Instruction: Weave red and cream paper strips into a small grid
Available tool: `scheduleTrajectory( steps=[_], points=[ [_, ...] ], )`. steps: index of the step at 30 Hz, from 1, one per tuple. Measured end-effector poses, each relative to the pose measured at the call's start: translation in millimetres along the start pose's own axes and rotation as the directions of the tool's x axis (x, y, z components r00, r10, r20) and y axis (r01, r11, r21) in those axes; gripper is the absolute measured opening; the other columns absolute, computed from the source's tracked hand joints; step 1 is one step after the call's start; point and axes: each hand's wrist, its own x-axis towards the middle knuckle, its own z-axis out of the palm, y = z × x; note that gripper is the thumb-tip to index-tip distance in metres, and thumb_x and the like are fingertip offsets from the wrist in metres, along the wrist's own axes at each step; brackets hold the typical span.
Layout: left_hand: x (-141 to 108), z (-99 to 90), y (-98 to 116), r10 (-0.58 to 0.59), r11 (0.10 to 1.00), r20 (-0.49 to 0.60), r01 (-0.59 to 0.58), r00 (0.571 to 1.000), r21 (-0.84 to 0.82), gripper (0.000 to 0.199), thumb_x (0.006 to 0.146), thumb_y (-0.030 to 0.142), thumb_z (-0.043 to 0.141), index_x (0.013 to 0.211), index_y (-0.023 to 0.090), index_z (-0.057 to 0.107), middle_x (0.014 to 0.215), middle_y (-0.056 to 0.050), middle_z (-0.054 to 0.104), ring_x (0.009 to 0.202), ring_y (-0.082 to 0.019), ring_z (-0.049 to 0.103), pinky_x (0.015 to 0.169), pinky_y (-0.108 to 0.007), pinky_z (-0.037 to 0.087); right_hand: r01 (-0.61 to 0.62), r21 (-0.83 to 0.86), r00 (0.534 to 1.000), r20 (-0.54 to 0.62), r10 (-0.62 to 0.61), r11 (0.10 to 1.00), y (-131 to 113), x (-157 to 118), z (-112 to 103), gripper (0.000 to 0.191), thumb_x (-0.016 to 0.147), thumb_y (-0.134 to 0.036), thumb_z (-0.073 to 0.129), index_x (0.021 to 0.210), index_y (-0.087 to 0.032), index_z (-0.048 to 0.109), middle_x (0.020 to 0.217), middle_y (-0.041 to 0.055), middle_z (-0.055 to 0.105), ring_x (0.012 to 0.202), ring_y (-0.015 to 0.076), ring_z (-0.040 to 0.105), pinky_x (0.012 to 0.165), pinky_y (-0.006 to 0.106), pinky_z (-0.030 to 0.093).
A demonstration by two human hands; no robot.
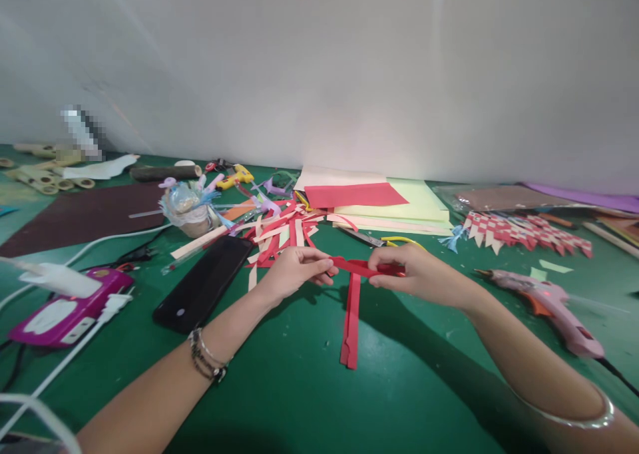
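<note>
A red paper strip (353,265) stretches sideways between my two hands above the green table. My left hand (294,271) pinches its left end between thumb and fingers. My right hand (409,274) is closed round the other end, and a bit of red shows beyond its fingers. Below, a second red strip (351,327) points toward me, with an uneven edge; whether it touches the held strip I cannot tell. Just beyond my left hand lies a pile of red and cream paper strips (287,231). Scissors with yellow handles (367,238) rest behind my right hand.
Left are a black phone (204,284), a magenta power strip (74,307) and white cables. A pink glue gun (549,307) lies right, near a red-and-white woven paper piece (524,233). Paper sheets (389,204) and a yellow glue gun (237,176) lie near the back wall (319,74).
</note>
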Motion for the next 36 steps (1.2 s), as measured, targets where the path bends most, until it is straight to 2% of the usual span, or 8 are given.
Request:
scheduleTrajectory(
  steps=[6,11,17,23,31,36],
  points=[
    [2.7,-5.2,-2.8,0.003,0.999,-0.002,-0.003,1.0,0.037,0.022,0.07,0.034,0.067,0.076,0.012,0.065,0.081,-0.007,0.071,0.059,-0.011,0.063,0.061,-0.023,0.051,0.007,0.024,1.0,-0.016,-0.007,1.0,3.0,-2.8,-4.7,0.011,0.079,-0.029,0.051,0.085,-0.022,0.046,0.064,-0.0049,0.048,0.055,0.0103,0.039,0.053,0.021,0.03],
    [4.6,-9.3,-4.5,0.005,0.999,-0.009,-0.005,1.0,0.033,0.025,0.07,0.037,0.067,0.079,0.013,0.065,0.081,-0.007,0.071,0.061,-0.011,0.064,0.061,-0.021,0.051,-0.084,0.04,0.996,0.037,0.083,0.996,4.1,-6.3,-10.1,0.025,0.08,-0.031,0.05,0.104,-0.024,0.048,0.067,-0.0037,0.058,0.056,0.012,0.047,0.053,0.023,0.035],
    [9.3,-17.9,-5.7,0.027,1.0,-0.054,-0.027,0.998,-0.001,0.03,0.066,0.039,0.07,0.079,0.013,0.063,0.082,-0.006,0.071,0.06,-0.01,0.064,0.054,-0.017,0.048,-0.136,0.14,0.99,0.044,0.131,0.981,5.4,-10.9,-19.2,0.021,0.082,-0.031,0.045,0.092,-0.02,0.059,0.076,0.0019,0.065,0.056,0.0114,0.057,0.052,0.023,0.043],
    [12.1,-23.7,-7.2,0.059,0.995,-0.093,-0.066,0.994,-0.073,0.032,0.064,0.041,0.072,0.078,0.014,0.065,0.082,-0.006,0.07,0.062,-0.009,0.063,0.06,-0.019,0.051,-0.175,0.302,0.982,-0.02,0.189,0.937,14.7,-10.9,-24.2,0.027,0.081,-0.041,0.049,0.084,-0.016,0.061,0.072,0.0042,0.066,0.056,0.0128,0.061,0.045,0.023,0.042],
    [15.2,-25.4,-11.7,0.103,0.993,-0.103,-0.109,0.989,-0.049,0.034,0.067,0.043,0.068,0.081,0.012,0.068,0.079,-0.008,0.07,0.065,-0.012,0.063,0.067,-0.024,0.052,-0.155,0.401,0.953,-0.18,0.244,0.903,31.5,-9.8,-25.3,0.036,0.077,-0.047,0.055,0.091,-0.016,0.063,0.078,0.0066,0.071,0.063,0.0158,0.065,0.067,0.032,0.049],
    [14.3,-25.0,-10.6,0.123,0.99,-0.111,-0.129,0.986,-0.05,0.032,0.068,0.042,0.068,0.08,0.012,0.068,0.083,-0.008,0.071,0.063,-0.011,0.063,0.065,-0.021,0.052,-0.152,0.494,0.94,-0.195,0.28,0.856,37.2,-9.2,-24.1,0.034,0.075,-0.046,0.059,0.089,-0.015,0.063,0.082,0.0077,0.071,0.064,0.0161,0.066,0.071,0.033,0.05]
  ],
)
